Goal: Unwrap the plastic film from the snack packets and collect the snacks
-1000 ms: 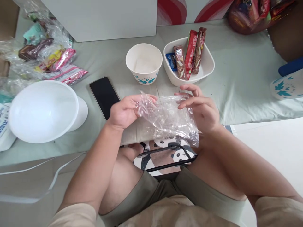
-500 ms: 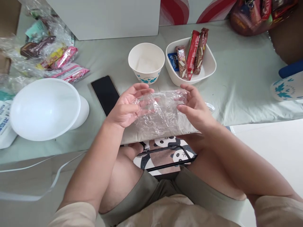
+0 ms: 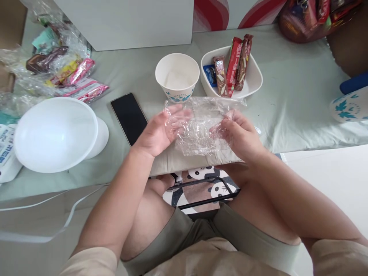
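Observation:
A crinkled clear plastic bag [image 3: 198,130] is spread between my two hands over the table's front edge. My right hand [image 3: 240,132] pinches its right side, with the thumb pressed against the bent fingers. On the other side, my left hand [image 3: 162,130] has its fingers stretched out and apart, seen through the film; whether they are inside the bag or behind it I cannot tell. Just beyond the bag stands a white paper bowl [image 3: 177,76] with a blue leaf print. To its right, a white square dish [image 3: 253,82] contains several wrapped snack bars [image 3: 234,65].
A black phone [image 3: 129,119] lies left of my left hand. Further left are a large white tub [image 3: 99,138] and a heap of wrapped snacks [image 3: 69,73]. At the back stands a white box [image 3: 129,23]; another printed paper bowl [image 3: 349,105] is at the far right.
The bag has shifted up and right, its upper edge now in front of the dish. My right fingers have closed on it, and my left hand has moved slightly right.

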A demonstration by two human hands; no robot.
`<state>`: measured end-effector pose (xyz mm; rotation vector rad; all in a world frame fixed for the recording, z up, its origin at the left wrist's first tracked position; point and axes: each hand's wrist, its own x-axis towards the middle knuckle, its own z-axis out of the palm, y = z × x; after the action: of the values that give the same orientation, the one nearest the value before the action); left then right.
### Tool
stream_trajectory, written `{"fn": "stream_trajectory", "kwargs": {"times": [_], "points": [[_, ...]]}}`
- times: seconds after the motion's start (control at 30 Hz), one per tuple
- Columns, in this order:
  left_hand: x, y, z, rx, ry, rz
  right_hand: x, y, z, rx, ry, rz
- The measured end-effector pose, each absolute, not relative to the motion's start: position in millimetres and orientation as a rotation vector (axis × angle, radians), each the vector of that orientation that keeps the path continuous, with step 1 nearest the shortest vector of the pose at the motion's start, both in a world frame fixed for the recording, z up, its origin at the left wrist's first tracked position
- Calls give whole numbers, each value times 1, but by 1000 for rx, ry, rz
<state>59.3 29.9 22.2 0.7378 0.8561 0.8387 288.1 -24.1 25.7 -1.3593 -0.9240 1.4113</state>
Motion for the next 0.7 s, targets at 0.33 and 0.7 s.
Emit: {"fn": "stream_trajectory", "kwargs": {"times": [0.33,0.7], "points": [[59,30,23,941,1038,621,299,-27,35,-1475,-1119,1548],[55,38,21,840,813,759,310,-26,28,-1259,-1143,1350]]}}
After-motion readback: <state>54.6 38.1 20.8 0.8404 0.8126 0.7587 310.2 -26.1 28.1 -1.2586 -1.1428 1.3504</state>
